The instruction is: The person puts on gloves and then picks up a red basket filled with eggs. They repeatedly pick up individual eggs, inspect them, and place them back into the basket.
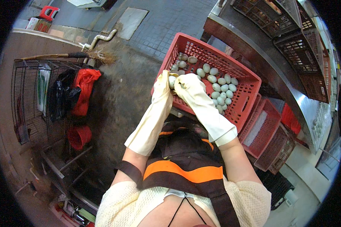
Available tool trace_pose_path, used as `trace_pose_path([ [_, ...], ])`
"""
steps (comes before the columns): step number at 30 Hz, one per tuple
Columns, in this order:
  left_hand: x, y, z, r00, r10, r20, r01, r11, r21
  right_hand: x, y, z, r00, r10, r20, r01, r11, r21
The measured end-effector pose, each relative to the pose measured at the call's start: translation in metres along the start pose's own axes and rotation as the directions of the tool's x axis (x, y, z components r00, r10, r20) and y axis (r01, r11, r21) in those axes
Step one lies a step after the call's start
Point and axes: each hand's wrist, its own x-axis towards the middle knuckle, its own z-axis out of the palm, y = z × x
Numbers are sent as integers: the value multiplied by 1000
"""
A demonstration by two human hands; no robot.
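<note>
Both of my hands wear long cream rubber gloves and meet over the near left side of a red plastic crate. A pale greenish egg shows between them. My left hand closes around the egg from the left. My right hand is curled right beside it, with the fingertips turned inward. Its palm is hidden, so I cannot tell whether it grips this egg or something else. Inside the crate lie several loose eggs, mostly towards the right, with a smaller group at the far left corner.
More red crates stand to the right, beside a metal-edged counter bearing dark crates. Left are a wire rack with plastic bags, a broom and a red bucket. The concrete floor looks wet.
</note>
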Motion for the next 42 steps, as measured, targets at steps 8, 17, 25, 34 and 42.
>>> trace_pose_path([
  [8, -16, 41, -26, 998, 19, -56, -24, 996, -81, 8, -38, 19, 993, -111, 43, 109, 993, 45],
  [17, -55, 101, -158, 993, -76, -94, 29, 905, -424, -11, -149, 108, 948, 212, 236, -304, 817, 489],
  [25, -101, 155, -334, 912, -279, -301, -1, 731, -683, -22, -242, 259, 828, 77, 556, -406, 765, 499],
  [34, -213, 179, -603, 831, -104, -547, -408, 553, -726, -84, -348, 421, 477, 65, 877, -732, 582, 355],
  [42, -225, 264, -826, 422, -127, -898, -770, 473, -429, -73, -325, 437, 321, 94, 942, -926, 240, 292],
])
